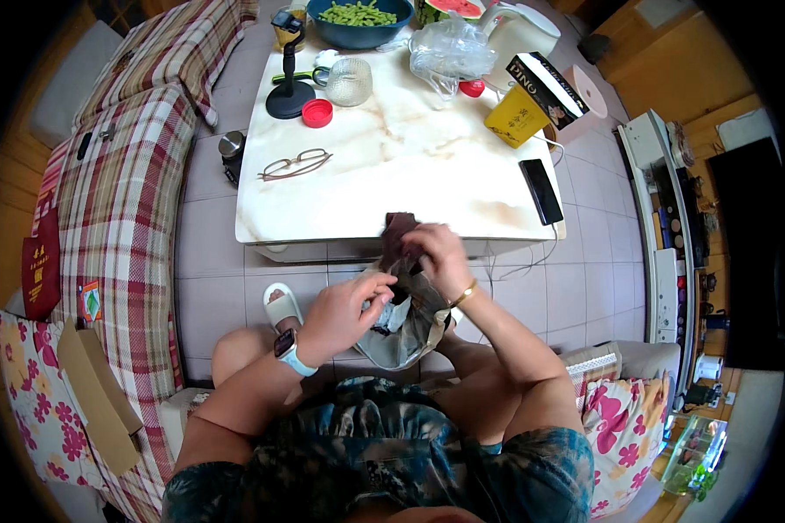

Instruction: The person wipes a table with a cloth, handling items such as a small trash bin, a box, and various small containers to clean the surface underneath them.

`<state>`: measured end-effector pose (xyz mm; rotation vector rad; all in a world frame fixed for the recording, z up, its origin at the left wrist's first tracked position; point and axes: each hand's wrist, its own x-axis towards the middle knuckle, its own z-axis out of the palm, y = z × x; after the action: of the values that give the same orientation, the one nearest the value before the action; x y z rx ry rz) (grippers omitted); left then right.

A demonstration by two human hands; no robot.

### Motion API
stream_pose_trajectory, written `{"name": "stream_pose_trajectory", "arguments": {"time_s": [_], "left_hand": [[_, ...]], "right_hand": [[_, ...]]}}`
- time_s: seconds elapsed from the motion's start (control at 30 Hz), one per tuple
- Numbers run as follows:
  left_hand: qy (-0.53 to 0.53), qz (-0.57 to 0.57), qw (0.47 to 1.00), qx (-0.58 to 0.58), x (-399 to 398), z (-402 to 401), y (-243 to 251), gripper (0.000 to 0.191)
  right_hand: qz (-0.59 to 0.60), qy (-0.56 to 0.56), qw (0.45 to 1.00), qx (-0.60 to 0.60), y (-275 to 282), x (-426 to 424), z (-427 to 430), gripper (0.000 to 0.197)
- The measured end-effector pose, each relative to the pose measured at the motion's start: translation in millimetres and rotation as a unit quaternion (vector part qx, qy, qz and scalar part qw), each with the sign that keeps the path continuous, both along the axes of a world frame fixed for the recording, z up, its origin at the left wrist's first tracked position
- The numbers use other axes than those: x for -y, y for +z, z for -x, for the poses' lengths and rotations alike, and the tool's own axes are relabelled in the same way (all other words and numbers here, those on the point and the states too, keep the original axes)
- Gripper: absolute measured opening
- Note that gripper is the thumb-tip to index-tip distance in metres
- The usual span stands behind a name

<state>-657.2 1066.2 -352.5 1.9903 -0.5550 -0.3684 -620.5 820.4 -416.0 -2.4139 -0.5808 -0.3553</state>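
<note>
My right hand point(439, 256) grips a dark maroon cloth or limp sheet point(398, 238) at the table's front edge; its exact material is unclear. Just left of it, my left hand point(360, 307) is curled near the rim of an open bag-lined bin point(409, 346) between my legs. Whether the left fingers pinch anything cannot be made out. Inside the liner lie crumpled pale plastic point(391, 316) and darker stuff, partly hidden by the hands. Eyeglasses point(296, 165) rest on the marble-patterned table point(379, 189), and a smartphone point(541, 191) with a cable lies at its right edge.
Farther back on the table stand a glass mug point(348, 82), a black stand point(290, 98), a red lid point(317, 113), a bowl of green pods point(356, 29), a plastic bag point(453, 55), a kettle point(520, 39) and a yellow box point(517, 118). A plaid-covered sofa point(121, 216) runs along the left.
</note>
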Motion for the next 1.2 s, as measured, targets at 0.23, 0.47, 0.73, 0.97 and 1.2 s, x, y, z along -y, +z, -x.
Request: {"name": "stream_pose_trajectory", "arguments": {"time_s": [0.23, 0.47, 0.73, 0.97, 1.2], "left_hand": [[-0.013, 0.007, 1.000, 0.007, -2.9, 0.2, -5.1, 0.025], [-0.009, 0.033, 0.999, -0.016, 3.1, -9.8, -5.5, 0.025], [-0.005, 0.060, 0.998, 0.025, 4.4, -13.4, -0.2, 0.025], [-0.034, 0.058, 0.998, -0.020, -0.4, 8.7, 10.0, 0.029], [-0.024, 0.072, 0.997, 0.022, -0.9, -1.7, -1.4, 0.029]], "right_hand": [[-0.064, -0.305, 0.938, 0.152, 32.8, 60.4, -122.2, 0.038], [0.172, -0.340, 0.924, 0.009, -40.0, 98.5, -246.1, 0.050], [0.082, 0.000, 0.996, 0.046, -21.3, 15.4, -103.9, 0.036], [0.197, -0.092, 0.975, 0.048, -7.6, 31.1, -90.3, 0.043], [0.295, -0.203, 0.934, -0.012, -20.1, 93.3, -227.6, 0.044]]}}
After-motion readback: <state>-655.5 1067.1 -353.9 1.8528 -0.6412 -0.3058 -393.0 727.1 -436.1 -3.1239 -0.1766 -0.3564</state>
